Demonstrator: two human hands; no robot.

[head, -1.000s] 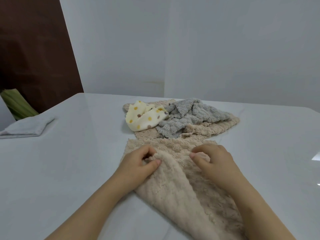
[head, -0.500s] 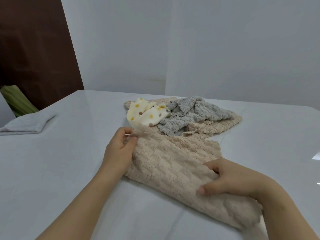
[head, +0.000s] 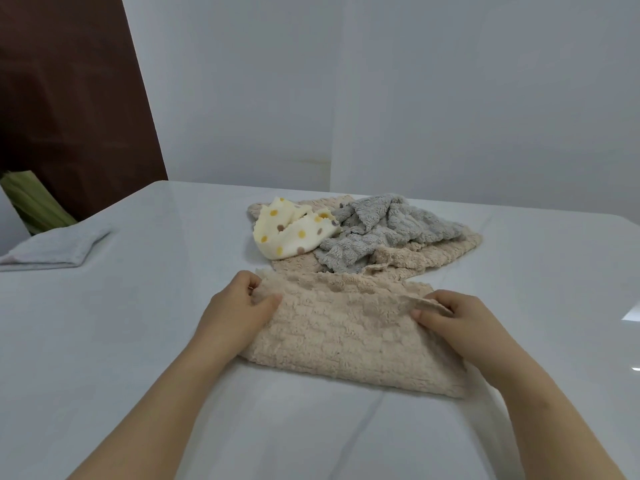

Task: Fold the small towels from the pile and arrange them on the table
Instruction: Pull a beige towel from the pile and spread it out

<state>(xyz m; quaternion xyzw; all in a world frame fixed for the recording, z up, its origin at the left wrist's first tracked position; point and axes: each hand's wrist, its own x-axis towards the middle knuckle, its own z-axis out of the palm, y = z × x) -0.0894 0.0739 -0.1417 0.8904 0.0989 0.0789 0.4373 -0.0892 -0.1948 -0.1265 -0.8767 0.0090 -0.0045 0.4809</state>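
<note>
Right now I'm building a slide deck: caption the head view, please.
The left hand and right hand pinch the far corners of a beige towel on the table, pile behind.

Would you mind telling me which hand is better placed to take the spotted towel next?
Probably left. The left hand pinches the beige towel just short of the spotted towel; the right hand pinches its opposite corner, by the grey towel.

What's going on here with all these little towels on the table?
A person is folding a beige fluffy towel on the white table, the left hand pinching one far corner and the right hand the other. Behind it lie a cream polka-dot cloth and a crumpled grey fleecy towel on another beige towel. A folded pale grey towel sits far left.
</note>
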